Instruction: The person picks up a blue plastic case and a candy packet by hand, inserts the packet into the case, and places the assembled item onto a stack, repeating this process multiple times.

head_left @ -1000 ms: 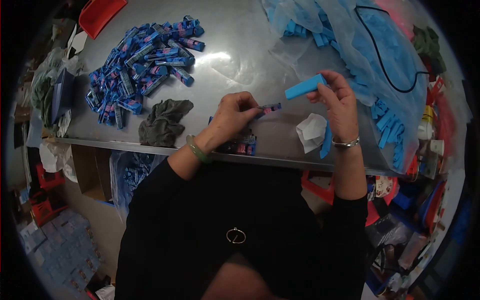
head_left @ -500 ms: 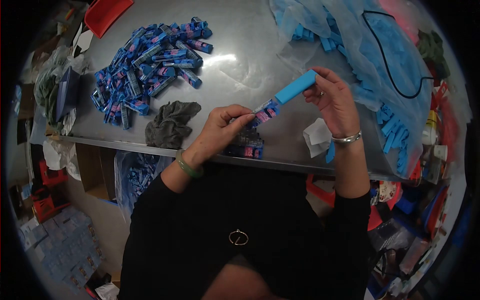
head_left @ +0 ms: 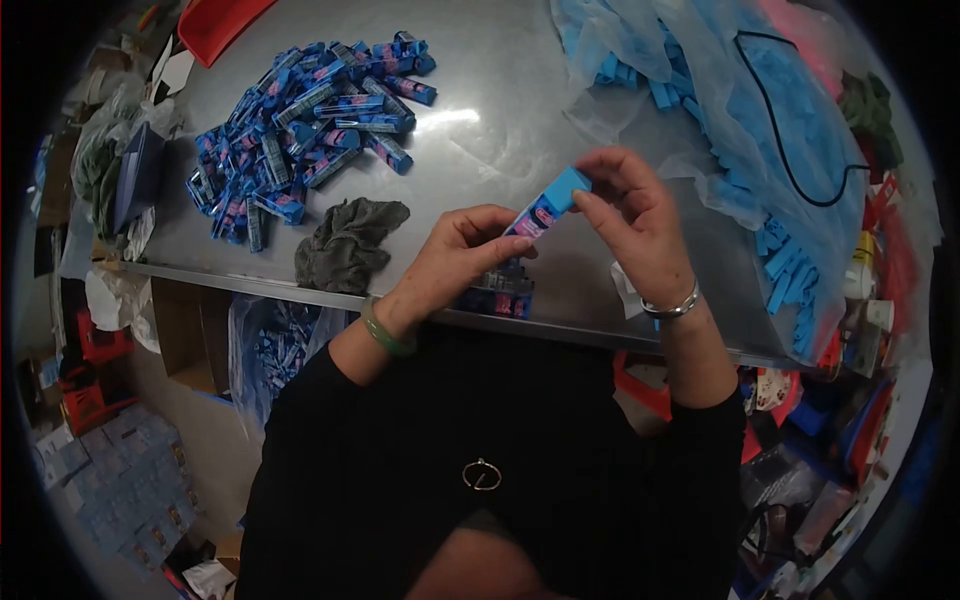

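Observation:
Above the metal table (head_left: 480,120), my left hand (head_left: 465,250) pinches the lower end of a printed blue wrapper (head_left: 534,222). A plain light-blue block (head_left: 567,188) sits at the wrapper's upper end, partly inside it. My right hand (head_left: 632,220) holds that block between thumb and fingers. Below my hands, a few printed wrappers (head_left: 498,303) lie near the table's front edge. A crumpled grey cloth (head_left: 350,245) is left of my left hand. Partly behind my right wrist lies a white piece of paper (head_left: 627,290).
A large heap of printed blue pieces (head_left: 300,130) lies at the left. Light-blue blocks (head_left: 790,260) spill from a clear plastic bag (head_left: 745,110) at the right. A red tray (head_left: 215,25) is at the back left, and a blue bin (head_left: 138,180) stands at the left edge.
My right hand has moved left and slightly down, bringing the block from beside the wrapper into its upper end. The wrapper now looks filled out. The view has shifted slightly.

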{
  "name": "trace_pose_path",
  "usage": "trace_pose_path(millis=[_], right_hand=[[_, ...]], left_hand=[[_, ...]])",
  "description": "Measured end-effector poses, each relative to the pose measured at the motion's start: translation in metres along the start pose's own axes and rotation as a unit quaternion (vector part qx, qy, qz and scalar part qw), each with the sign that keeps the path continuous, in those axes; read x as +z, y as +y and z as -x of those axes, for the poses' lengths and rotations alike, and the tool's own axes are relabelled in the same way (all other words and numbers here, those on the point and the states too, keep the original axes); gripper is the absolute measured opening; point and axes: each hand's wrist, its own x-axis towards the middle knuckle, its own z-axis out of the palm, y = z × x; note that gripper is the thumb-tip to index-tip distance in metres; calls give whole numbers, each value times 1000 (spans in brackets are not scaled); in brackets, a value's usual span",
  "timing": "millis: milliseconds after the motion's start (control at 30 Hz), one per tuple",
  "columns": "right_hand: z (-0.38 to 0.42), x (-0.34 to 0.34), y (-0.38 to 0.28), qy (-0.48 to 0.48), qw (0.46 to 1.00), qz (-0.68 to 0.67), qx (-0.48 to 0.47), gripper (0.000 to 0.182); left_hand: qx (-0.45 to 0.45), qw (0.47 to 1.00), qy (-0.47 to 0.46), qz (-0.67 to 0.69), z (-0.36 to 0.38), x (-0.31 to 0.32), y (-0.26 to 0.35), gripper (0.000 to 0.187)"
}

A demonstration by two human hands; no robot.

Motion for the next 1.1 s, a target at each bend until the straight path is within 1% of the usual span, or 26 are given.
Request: trace_pose_path(millis=[33,67,133,167,233,267,333,367,433,533,733,967,1033,1100], right_hand=[[1,2,2,-18,998,57,-23,31],[1,2,2,-20,998,56,-24,31],[3,2,3,-79,983,153,-62,45],[5,5,2,-81,983,152,-63,45],[10,15,-1,-75,953,268,-118,71],[13,20,-2,-76,953,268,-119,71],[17,28,-4,-67,908,387,-148,90],[18,29,-2,-67,907,387,-148,90],[19,32,3,-50,905,394,-156,94],[18,34,1,-50,904,393,-159,96],[16,34,2,-56,897,400,-180,94],[16,34,2,-59,896,401,-179,92],[17,34,6,-54,895,396,-197,92],[18,36,6,-55,895,399,-193,92]], left_hand=[[5,999,-18,38,0,1,1,19],[6,999,-16,38,0,2,0,19],[6,995,-26,95,-1,3,0,16],[8,995,-24,95,0,3,0,16],[6,992,-28,119,1,3,0,16],[7,993,-27,119,1,3,0,16],[14,986,-38,159,0,5,0,17],[14,986,-38,159,0,7,0,17],[-10,976,-31,214,1,8,0,18],[-24,974,-40,222,3,7,2,18],[-9,972,-49,228,4,7,0,18],[-18,968,-63,243,5,7,0,18],[41,984,-20,170,4,8,-4,17],[50,986,-4,159,3,9,-9,17]])
